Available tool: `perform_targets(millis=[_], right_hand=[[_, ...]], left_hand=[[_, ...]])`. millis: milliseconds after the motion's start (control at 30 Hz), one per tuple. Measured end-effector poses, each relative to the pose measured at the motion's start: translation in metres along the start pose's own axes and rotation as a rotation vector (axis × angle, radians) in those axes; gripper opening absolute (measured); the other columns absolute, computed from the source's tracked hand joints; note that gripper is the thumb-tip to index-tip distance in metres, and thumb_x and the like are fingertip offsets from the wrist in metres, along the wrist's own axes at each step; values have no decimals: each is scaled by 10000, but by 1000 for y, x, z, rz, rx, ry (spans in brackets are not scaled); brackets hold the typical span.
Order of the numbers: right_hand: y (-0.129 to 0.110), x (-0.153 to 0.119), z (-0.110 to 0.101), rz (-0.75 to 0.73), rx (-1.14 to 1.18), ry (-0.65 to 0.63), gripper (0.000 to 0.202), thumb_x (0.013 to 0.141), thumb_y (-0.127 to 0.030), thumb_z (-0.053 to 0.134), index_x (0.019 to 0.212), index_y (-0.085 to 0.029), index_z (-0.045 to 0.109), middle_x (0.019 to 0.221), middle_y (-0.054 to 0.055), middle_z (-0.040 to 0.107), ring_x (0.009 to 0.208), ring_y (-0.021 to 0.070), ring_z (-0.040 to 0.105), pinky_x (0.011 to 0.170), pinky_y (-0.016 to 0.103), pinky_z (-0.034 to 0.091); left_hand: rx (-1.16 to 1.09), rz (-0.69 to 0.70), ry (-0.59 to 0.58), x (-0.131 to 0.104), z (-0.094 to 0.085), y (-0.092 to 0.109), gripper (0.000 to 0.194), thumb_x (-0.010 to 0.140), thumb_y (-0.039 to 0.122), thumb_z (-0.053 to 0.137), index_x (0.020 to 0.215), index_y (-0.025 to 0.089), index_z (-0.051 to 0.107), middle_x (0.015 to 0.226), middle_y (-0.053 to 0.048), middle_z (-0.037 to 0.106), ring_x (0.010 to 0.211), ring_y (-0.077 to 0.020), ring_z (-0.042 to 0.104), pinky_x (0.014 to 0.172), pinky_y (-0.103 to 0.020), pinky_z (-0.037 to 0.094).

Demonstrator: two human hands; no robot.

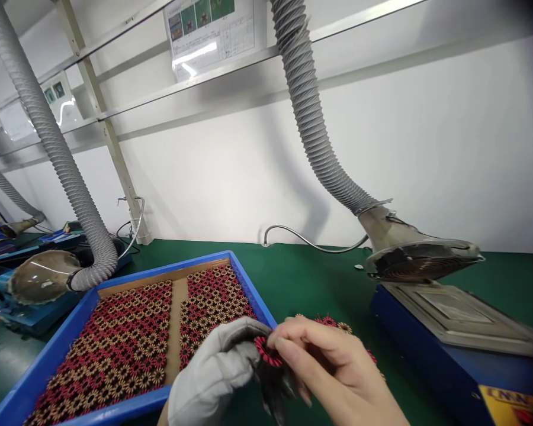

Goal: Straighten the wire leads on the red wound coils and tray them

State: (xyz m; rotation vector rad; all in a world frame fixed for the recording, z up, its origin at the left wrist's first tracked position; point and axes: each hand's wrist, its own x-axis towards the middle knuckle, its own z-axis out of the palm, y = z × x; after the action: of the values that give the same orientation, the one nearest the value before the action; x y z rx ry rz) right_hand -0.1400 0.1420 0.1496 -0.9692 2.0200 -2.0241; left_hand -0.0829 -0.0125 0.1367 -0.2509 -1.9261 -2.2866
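My left hand [217, 370] wears a white glove with dark fingers and grips a small ring coil [269, 354] wound with red wire. At the coil's right edge, the bare thumb and fingertips of my right hand [333, 367] are pinched together on it. Some of the right fingers are hidden behind the hand. Several more red and tan coils [326, 320] lie on the bench behind my right hand, partly covered by it. To the left, a blue tray [249, 278] holds rows of red and tan ring coils [128, 331].
A cardboard strip [176, 331] divides the tray. At right stands a blue box-shaped machine [444, 355] with a metal top, under an extraction hood [420, 254] on a grey hose [311, 118]. Another hood [44, 275] hangs at left. The green bench [293, 272] meets a white wall.
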Motion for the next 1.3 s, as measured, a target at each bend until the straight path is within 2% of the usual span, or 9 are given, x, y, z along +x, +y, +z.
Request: perform_targets(millis=[133, 233, 367, 500, 667, 867, 1067, 1200, 1300], right_hand=[[-1, 0, -1, -5, -62, -3, 329, 821, -463, 565, 648, -187, 613, 551, -18, 480, 469, 105, 390, 494, 254, 330], [-4, 0, 0, -3, -11, 0, 324, 824, -408, 562, 587, -188, 541, 550, -25, 440, 492, 107, 379, 474, 249, 287], [-4, -1, -1, -39, -63, -24, 297, 837, -413, 538, 634, -198, 561, 614, -5, 500, 601, 142, 467, 554, 255, 341], [-1, 0, -1, -96, -175, -47, 303, 882, -404, 469, 654, -207, 500, 626, -18, 499, 614, 137, 486, 602, 247, 371], [-1, 1, -2, -117, -254, -68, 292, 903, -371, 442, 667, -207, 489, 636, -22, 512, 606, 128, 474, 588, 240, 354], [2, 7, -5, 43, 49, -141, 339, 880, -430, 482, 640, -192, 505, 534, -43, 432, 516, 109, 405, 507, 238, 311], [0, 5, -4, 24, 43, -123, 363, 880, -459, 479, 643, -185, 497, 550, -43, 432, 507, 96, 375, 490, 236, 273], [0, 6, -1, 123, 221, -146, 411, 833, -546, 522, 648, -182, 470, 528, -66, 351, 475, 80, 292, 468, 230, 231], [2, 7, 0, 113, 229, -162, 427, 828, -566, 519, 648, -183, 465, 531, -67, 333, 468, 79, 279, 459, 232, 214]], left_hand=[[-38, -13, 70, 1, 3, -3, 271, 756, 407, 685, 981, 258, 713, 999, -21, 668, 970, -184, 568, 832, -240, 439], [-70, -15, 20, 2, 2, -2, 304, 753, 423, 679, 984, 228, 699, 949, -26, 639, 891, -167, 554, 768, -234, 442], [30, -57, -54, 3, 0, 4, 288, 788, 410, 647, 1002, 218, 659, 869, -5, 589, 811, -135, 506, 747, -228, 431], [146, -63, -1, 2, 3, 7, 231, 814, 376, 626, 970, 209, 659, 848, 1, 602, 812, -130, 520, 751, -213, 425], [108, -103, -8, 6, 11, 10, 203, 814, 359, 627, 895, 173, 642, 756, -3, 602, 707, -123, 552, 672, -224, 452], [79, -55, -3, 6, 6, 3, 192, 846, 344, 590, 941, 186, 644, 789, -5, 630, 729, -131, 574, 698, -228, 459], [112, -52, 19, 3, 0, -2, 182, 849, 331, 595, 975, 219, 663, 908, 5, 641, 896, -145, 561, 820, -222, 438], [76, -44, 63, 4, 3, 0, 215, 837, 334, 602, 1006, 218, 668, 863, -2, 656, 844, -151, 571, 792, -238, 440], [76, -97, 20, 7, 7, 8, 233, 799, 347, 639, 959, 183, 681, 823, -25, 640, 807, -165, 562, 768, -258, 448]])
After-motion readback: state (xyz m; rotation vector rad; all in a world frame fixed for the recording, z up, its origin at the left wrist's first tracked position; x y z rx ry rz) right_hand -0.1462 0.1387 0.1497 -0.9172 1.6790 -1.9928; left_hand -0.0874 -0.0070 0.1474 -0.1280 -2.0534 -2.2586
